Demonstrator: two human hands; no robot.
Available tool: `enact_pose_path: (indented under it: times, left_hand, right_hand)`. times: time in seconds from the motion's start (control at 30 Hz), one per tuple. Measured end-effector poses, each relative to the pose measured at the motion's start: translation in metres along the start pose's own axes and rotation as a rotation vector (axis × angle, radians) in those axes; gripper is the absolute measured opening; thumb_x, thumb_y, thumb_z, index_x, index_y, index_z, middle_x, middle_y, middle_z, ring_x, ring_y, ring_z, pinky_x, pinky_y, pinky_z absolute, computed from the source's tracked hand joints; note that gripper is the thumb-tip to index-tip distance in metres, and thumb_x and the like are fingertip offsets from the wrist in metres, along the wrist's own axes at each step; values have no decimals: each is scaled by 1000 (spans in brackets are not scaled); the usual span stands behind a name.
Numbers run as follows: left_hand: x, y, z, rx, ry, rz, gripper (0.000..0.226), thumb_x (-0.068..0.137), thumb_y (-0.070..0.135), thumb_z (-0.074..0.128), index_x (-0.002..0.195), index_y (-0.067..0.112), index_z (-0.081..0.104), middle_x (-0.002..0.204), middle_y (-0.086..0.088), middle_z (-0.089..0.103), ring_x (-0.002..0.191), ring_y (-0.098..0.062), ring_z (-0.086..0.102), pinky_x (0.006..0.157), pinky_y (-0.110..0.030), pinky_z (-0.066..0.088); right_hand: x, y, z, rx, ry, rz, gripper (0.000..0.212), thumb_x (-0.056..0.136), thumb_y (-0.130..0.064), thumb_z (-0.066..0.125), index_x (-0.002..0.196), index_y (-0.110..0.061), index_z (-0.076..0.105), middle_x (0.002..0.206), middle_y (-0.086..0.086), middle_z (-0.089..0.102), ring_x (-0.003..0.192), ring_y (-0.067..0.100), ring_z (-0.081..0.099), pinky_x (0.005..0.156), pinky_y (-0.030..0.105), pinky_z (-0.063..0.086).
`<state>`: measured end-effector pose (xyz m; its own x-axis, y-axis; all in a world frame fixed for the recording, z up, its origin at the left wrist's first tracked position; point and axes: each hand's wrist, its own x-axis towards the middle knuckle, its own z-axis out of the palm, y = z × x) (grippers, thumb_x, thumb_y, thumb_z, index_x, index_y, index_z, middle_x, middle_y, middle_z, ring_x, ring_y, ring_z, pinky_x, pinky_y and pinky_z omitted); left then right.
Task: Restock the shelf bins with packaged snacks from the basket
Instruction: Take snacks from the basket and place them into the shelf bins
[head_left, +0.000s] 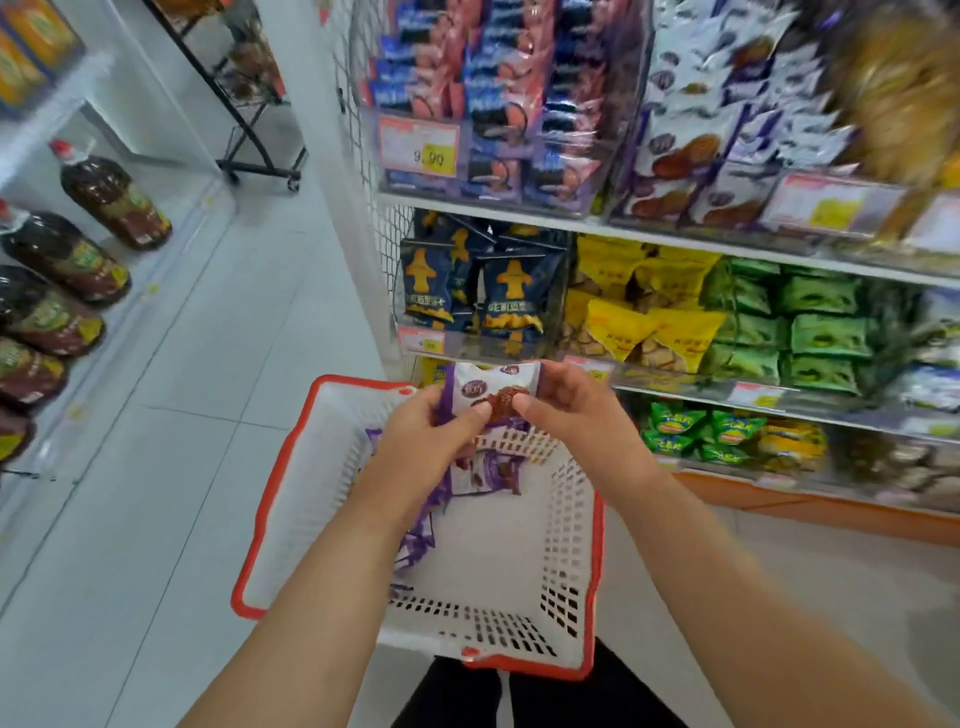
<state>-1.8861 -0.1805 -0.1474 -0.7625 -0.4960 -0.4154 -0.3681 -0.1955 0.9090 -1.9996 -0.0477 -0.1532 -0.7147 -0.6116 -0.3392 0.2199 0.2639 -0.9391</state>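
Observation:
A white and purple snack packet (480, 387) is held up over the far end of the basket. My left hand (431, 434) pinches its left side and my right hand (566, 410) pinches its right side. Below them stands a white basket with a red rim (569, 540), and a few more purple and white packets (483, 473) lie along its left and far side. On the top shelf at the right, a clear bin (696, 130) holds matching white and purple packets.
Shelf bins on the right hold pink and blue packets (467, 93), dark blue packets (467, 291), yellow packets (639, 306) and green packets (800, 322). Large dark bottles (67, 260) line the left shelf. A black wire rack (249, 98) stands down the tiled aisle.

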Motion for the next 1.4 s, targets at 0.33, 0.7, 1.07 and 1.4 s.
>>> enact_pose_path:
  times: [0.33, 0.7, 1.07, 1.4]
  left_hand:
    - [26, 92, 107, 90, 27, 296, 14, 89, 22, 72, 103, 23, 71, 88, 6, 75, 80, -3, 69, 73, -17, 53]
    - [109, 158, 165, 757, 323, 653, 90, 91, 49, 62, 157, 16, 10, 165, -1, 5, 151, -19, 6, 122, -42, 6]
    - [125, 151, 161, 939, 362, 653, 105, 85, 57, 65, 157, 17, 1, 165, 5, -3, 146, -20, 26, 116, -41, 21]
    - [123, 152, 159, 950, 358, 641, 103, 86, 54, 66, 157, 20, 0, 165, 6, -4, 145, -20, 28, 115, -42, 20]
  right_hand:
    - [6, -87, -108, -256, 165, -201, 18, 83, -24, 76, 96, -27, 64, 90, -8, 73, 86, 11, 70, 75, 28, 57]
    - [104, -194, -226, -391, 629, -462, 53, 86, -30, 72, 127, -8, 46, 108, 1, 63, 97, 17, 63, 76, 23, 48]
    - [198, -192, -226, -584, 538, -204, 53, 95, -27, 62, 129, -2, 31, 114, 7, 41, 109, 21, 49, 90, 32, 41]
    - [208, -184, -230, -453, 588, -182, 52, 95, -27, 63, 131, -4, 34, 110, 5, 48, 97, 16, 50, 78, 27, 40]
